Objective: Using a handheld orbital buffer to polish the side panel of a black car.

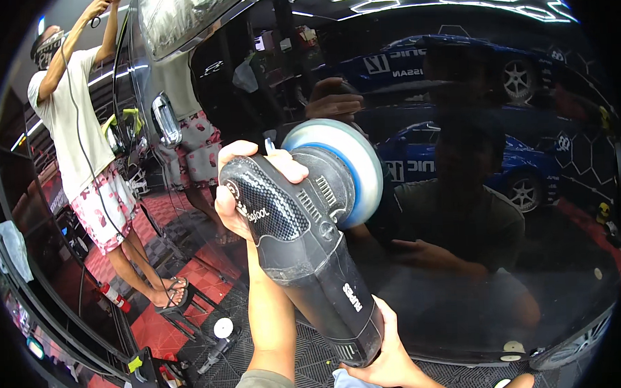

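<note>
A black dual-action polisher (327, 282) is held slantwise in front of a glossy black car panel (424, 313). My left hand (234, 214) wraps round its head, with fingers over the top. Lower down, my right hand (390, 348) grips the rear end of the body. The round white pad (340, 169) with a blue edge faces the panel; whether it presses on the surface or hovers just off it, I cannot tell. Dark reflections of my hands and body show in the paint.
On the left another person (76, 134) stands on a black stool (181, 311), arms raised, beside a hanging cord. A second polisher (220, 341) with a white pad lies on the grey and red tiled floor. A chrome door handle (166, 120) juts out, and a fire extinguisher (114, 296) stands behind.
</note>
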A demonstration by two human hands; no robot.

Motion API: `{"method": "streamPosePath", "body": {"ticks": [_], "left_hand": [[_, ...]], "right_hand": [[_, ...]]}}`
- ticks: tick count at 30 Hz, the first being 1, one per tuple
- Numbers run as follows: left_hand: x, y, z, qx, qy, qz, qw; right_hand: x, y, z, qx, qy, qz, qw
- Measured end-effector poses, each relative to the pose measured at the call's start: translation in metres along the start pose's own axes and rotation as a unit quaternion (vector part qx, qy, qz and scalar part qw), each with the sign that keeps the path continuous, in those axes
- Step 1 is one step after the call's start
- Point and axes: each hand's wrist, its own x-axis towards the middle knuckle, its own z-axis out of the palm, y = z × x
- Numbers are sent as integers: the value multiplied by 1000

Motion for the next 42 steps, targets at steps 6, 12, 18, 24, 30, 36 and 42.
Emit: {"method": "streamPosePath", "body": {"ticks": [6, 12, 18, 24, 30, 36, 42], "left_hand": [[5, -12, 29, -69, -7, -31, 997], [11, -17, 41, -77, -26, -24, 996], [15, -22, 51, -48, -21, 3, 999], [18, -25, 68, -75, -43, -13, 996], [14, -20, 112, 77, -49, -70, 993], [7, 2, 157, 272, 40, -143, 951], [26, -7, 176, 443, -2, -105, 890]], "right_hand": [[-13, -7, -19, 18, 0, -9, 1000], [-22, -9, -26, 24, 15, -23, 999], [-25, -12, -26, 36, 31, -28, 998], [-35, -17, -34, 21, 50, -31, 998], [-58, -21, -64, 40, 58, -43, 997], [-67, -16, -77, 53, 50, -46, 996], [-75, -11, -81, 108, 50, -35, 992]]}}
